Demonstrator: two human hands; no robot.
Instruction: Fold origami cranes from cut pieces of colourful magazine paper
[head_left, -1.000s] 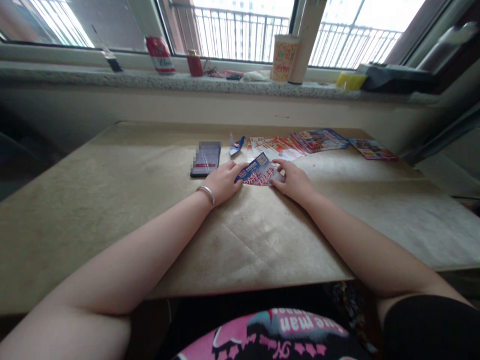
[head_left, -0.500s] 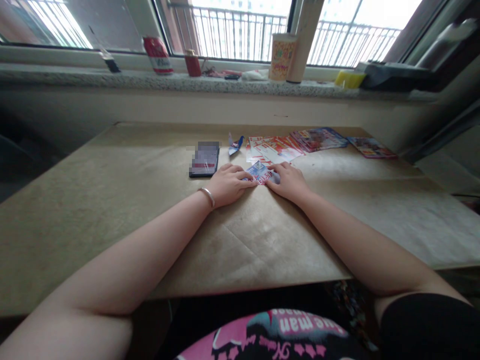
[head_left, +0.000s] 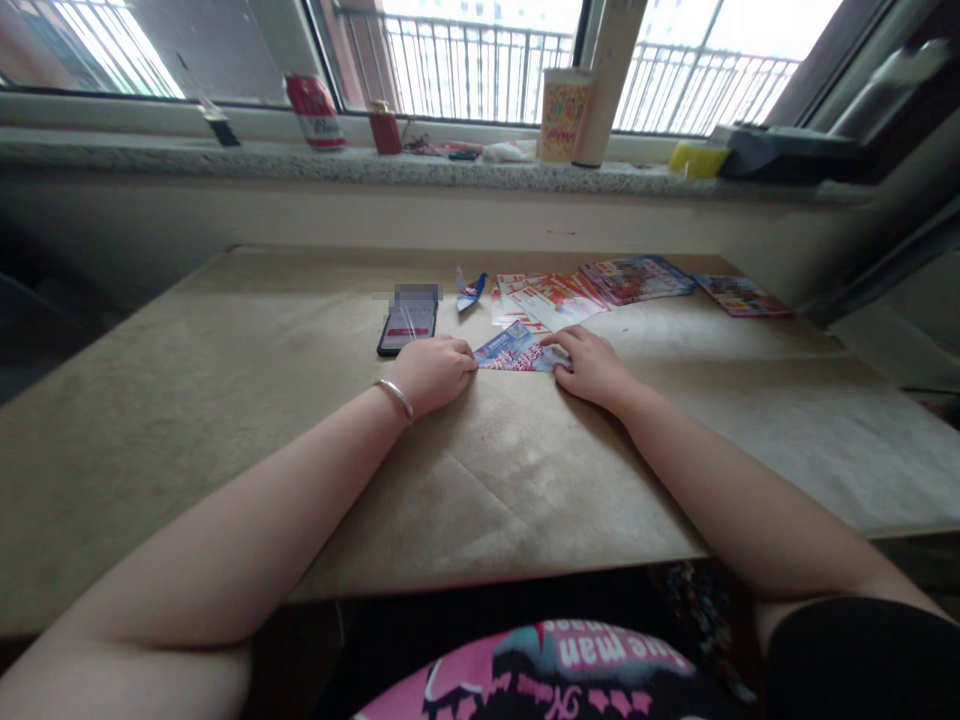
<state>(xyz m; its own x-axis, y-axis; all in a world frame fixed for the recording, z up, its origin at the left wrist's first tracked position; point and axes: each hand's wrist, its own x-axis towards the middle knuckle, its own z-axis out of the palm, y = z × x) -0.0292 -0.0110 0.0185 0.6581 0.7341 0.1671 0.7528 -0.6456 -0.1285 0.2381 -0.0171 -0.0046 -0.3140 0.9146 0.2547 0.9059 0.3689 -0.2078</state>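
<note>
A blue and white printed sheet of paper (head_left: 514, 348), folded into a triangle, lies on the table with its long edge towards me. My left hand (head_left: 437, 370), a silver bangle at its wrist, has its fingers closed together at the paper's left corner. At the right corner, my right hand (head_left: 589, 365) grips with thumb and bent fingers, the index on top. Just beyond my left hand lies a phone (head_left: 409, 322), its screen lit and partly blurred. A folded paper figure (head_left: 471, 290) with a blue wing stands behind the triangle.
Red and white printed sheets (head_left: 551, 298) lie beyond my right hand, with colourful leaflets (head_left: 637, 278) farther right and another stack (head_left: 742, 296) beside them. The windowsill (head_left: 450, 172) holds a red can (head_left: 315, 112), a paper cup (head_left: 564, 115) and a yellow object (head_left: 697, 160).
My hands have moved apart along the paper, the left to the left and the right slightly right. More of the folded triangle shows between them. The phone and leaflets stay put.
</note>
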